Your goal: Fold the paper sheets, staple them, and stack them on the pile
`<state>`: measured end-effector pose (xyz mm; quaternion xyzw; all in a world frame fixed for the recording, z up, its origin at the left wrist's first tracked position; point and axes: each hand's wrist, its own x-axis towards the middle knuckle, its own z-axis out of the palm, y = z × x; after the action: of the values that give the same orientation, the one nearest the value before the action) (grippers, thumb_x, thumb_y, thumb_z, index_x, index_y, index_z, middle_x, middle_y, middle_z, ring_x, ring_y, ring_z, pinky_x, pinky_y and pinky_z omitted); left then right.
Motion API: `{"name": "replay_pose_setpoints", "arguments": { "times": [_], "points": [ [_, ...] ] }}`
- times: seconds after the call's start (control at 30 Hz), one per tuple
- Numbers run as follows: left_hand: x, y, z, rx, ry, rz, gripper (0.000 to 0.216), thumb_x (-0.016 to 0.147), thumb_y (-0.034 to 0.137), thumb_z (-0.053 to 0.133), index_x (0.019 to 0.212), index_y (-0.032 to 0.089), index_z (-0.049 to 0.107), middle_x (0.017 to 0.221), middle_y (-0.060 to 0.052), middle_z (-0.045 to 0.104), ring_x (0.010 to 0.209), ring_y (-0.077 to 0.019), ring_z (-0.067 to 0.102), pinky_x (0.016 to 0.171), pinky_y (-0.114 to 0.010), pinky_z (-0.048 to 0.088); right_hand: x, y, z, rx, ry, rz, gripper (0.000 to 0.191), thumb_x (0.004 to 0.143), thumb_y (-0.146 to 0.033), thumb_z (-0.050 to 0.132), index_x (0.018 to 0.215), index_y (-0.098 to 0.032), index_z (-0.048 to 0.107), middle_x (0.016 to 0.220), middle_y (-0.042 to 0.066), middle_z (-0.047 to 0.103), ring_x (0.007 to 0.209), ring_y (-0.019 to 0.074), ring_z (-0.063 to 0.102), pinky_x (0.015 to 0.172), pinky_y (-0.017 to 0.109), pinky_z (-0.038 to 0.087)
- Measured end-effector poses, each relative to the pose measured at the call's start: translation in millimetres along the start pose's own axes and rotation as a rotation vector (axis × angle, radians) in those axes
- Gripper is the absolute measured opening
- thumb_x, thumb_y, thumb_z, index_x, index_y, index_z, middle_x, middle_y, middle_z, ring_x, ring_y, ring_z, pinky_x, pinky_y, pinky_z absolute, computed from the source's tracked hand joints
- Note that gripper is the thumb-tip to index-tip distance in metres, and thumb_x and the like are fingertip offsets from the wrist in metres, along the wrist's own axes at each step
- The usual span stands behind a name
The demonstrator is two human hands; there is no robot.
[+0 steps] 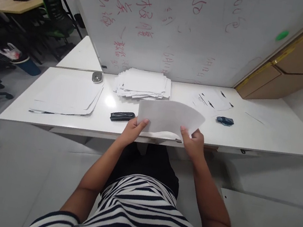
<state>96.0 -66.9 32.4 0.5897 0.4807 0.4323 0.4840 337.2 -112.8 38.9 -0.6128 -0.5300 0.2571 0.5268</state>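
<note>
Both of my hands hold white paper (169, 116) over the front edge of the table. My left hand (133, 130) pinches its lower left corner, thumb on top. At the lower right, my right hand (193, 141) grips it the same way, and the paper's right end bends upward. Whether it is one sheet or several I cannot tell. A black stapler (122, 116) lies just left of my left hand. Behind the held paper rises a thick, uneven stack of paper (143, 82).
Larger sheets (65, 92) lie at the table's left, beside a small round-cornered device (97, 77). Printed papers (213, 100) and a dark crumpled-looking item (225, 121) are on the right. A whiteboard (165, 27) stands behind the white table (274, 137), with cardboard boxes (296, 67) at its right.
</note>
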Motion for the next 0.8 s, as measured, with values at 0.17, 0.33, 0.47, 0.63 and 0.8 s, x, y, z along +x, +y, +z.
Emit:
{"name": "replay_pose_setpoints", "arguments": {
  "times": [0.17, 0.33, 0.47, 0.63, 0.8],
  "points": [
    [6, -2, 13, -0.007, 0.05, -0.028, 0.041, 0.081, 0.049, 0.06, 0.105, 0.017, 0.067, 0.102, -0.006, 0.071, 0.095, -0.022, 0.063, 0.084, -0.033, 0.048, 1, 27, 24, -0.194, -0.022, -0.061, 0.039, 0.085, -0.05, 0.053, 0.097, -0.016, 0.07, 0.094, 0.012, 0.073, 0.093, 0.028, 0.067, 0.083, 0.041, 0.053],
    [9, -9, 17, 0.108, 0.069, 0.025, 0.041, 0.084, 0.052, 0.055, 0.096, 0.016, 0.069, 0.095, -0.005, 0.071, 0.093, -0.0226, 0.062, 0.081, -0.032, 0.047, 14, 38, 23, -0.489, 0.033, -0.353, 0.036, 0.09, -0.044, 0.045, 0.088, -0.016, 0.068, 0.082, 0.014, 0.07, 0.086, 0.0279, 0.066, 0.085, 0.043, 0.05],
    [2, -27, 17, 0.13, 0.025, -0.011, 0.045, 0.088, 0.054, 0.046, 0.095, 0.015, 0.067, 0.096, -0.006, 0.07, 0.092, -0.0221, 0.061, 0.082, -0.033, 0.046, 15, 47, 22, -0.557, 0.02, -0.417, 0.035, 0.094, -0.04, 0.04, 0.08, -0.019, 0.064, 0.074, 0.01, 0.068, 0.08, 0.0248, 0.064, 0.083, 0.041, 0.049],
    [-15, -21, 9, 0.238, -0.036, 0.041, 0.047, 0.091, 0.055, 0.039, 0.099, 0.017, 0.066, 0.096, -0.006, 0.069, 0.091, -0.0218, 0.061, 0.081, -0.033, 0.046, -2, 47, 10, -0.456, -0.08, -0.207, 0.039, 0.093, -0.048, 0.041, 0.084, -0.02, 0.066, 0.074, 0.009, 0.069, 0.079, 0.0256, 0.064, 0.08, 0.039, 0.049],
    [-14, 3, -31, 0.495, -0.042, 0.309, 0.047, 0.094, 0.048, 0.039, 0.131, 0.022, 0.049, 0.131, -0.011, 0.056, 0.12, -0.0242, 0.05, 0.102, -0.039, 0.037, -25, 35, -7, -0.152, -0.167, 0.242, 0.046, 0.083, -0.058, 0.056, 0.094, -0.016, 0.07, 0.091, 0.011, 0.074, 0.092, 0.0296, 0.066, 0.082, 0.041, 0.051]
  ]
}}
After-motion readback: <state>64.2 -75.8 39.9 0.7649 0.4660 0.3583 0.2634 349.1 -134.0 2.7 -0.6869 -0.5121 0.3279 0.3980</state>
